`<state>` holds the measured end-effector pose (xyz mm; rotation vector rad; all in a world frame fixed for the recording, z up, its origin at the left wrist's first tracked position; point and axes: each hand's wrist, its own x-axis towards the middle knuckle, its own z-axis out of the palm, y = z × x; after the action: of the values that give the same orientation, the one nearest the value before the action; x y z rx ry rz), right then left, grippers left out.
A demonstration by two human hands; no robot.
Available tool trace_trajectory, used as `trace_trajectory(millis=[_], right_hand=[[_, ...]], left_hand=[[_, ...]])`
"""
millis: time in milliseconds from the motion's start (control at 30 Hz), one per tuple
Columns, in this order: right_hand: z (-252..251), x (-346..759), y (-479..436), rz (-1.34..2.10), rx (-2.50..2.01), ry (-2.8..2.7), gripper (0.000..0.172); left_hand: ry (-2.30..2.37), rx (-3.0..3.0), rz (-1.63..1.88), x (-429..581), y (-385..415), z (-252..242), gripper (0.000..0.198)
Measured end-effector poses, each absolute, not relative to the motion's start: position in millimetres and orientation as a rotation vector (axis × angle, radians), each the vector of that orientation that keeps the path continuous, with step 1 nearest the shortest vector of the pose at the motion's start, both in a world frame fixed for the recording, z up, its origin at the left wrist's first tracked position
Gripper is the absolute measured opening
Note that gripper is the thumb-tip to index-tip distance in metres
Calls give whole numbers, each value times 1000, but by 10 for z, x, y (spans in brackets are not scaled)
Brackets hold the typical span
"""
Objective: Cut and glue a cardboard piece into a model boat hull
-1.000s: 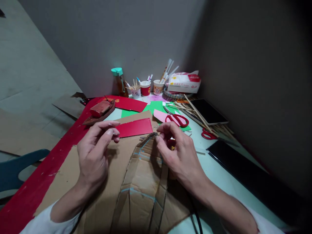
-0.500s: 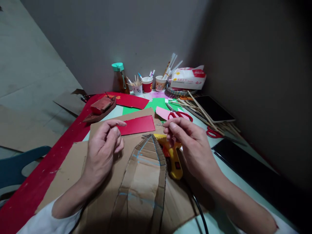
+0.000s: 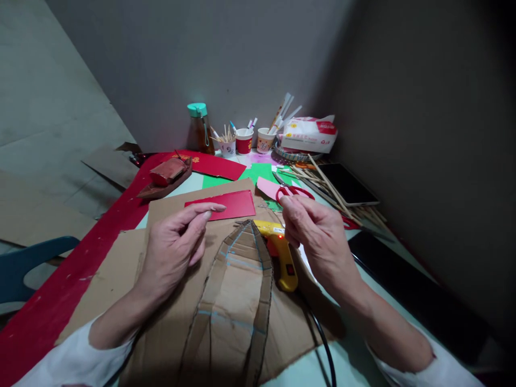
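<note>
My left hand (image 3: pixel 175 247) hovers over the cardboard, its index finger stretched along the thumb in a pinch. A tiny pale bit shows at the fingertip, too small to name. My right hand (image 3: pixel 318 231) is closed, thumb against curled fingers; what it pinches, if anything, is hidden. Between and below them lies a boat-shaped cardboard piece (image 3: pixel 237 287) with raised sides, a pointed far end and blue lines. Just right of its tip rests a yellow glue gun (image 3: pixel 287 263), red light lit, partly behind my right hand. A red card (image 3: pixel 237 205) lies beyond the tip.
Red-handled scissors (image 3: pixel 296 191) lie behind my right hand. A small reddish boat model (image 3: pixel 169 174) stands at left. Cups (image 3: pixel 244 142) of pens and sticks, a bottle (image 3: pixel 199 131) and a tissue pack (image 3: pixel 310 134) line the back. A black phone-like slab (image 3: pixel 395 274) lies right.
My left index finger has reached further right, over the red card. My right hand has turned and closed more, with its fingertips now tucked. The glue gun's red light now shows.
</note>
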<state>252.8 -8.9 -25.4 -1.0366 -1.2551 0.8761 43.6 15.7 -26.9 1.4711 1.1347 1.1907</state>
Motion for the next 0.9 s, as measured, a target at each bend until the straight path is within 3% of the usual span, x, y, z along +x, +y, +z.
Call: trace_trajectory(millis=[167,267,400,500,700,900], right_hand=[[-197,2515,-119,777,-979,-1407,21],[-174,2488,-147,814,-897,-1476,9],[-159,2433,-216,784,-881,-1759,32],[-183,2387,-271,714,-810,-1837,33],[-250,2359,-281,443,-736,-1802,17],[-285,2392,-237,446,-776,-1810,8]], left_hand=[[863,1405,1235,457,138,-219,11],[732,1455,1216,483,82,-171,15],[658,1382,1030,523,-7,-139,50],[660,1200,919,555,-54,-160,65],[484,1083,777,582,-51,-280,59],[562,1180,755,591,-29,-201,59]])
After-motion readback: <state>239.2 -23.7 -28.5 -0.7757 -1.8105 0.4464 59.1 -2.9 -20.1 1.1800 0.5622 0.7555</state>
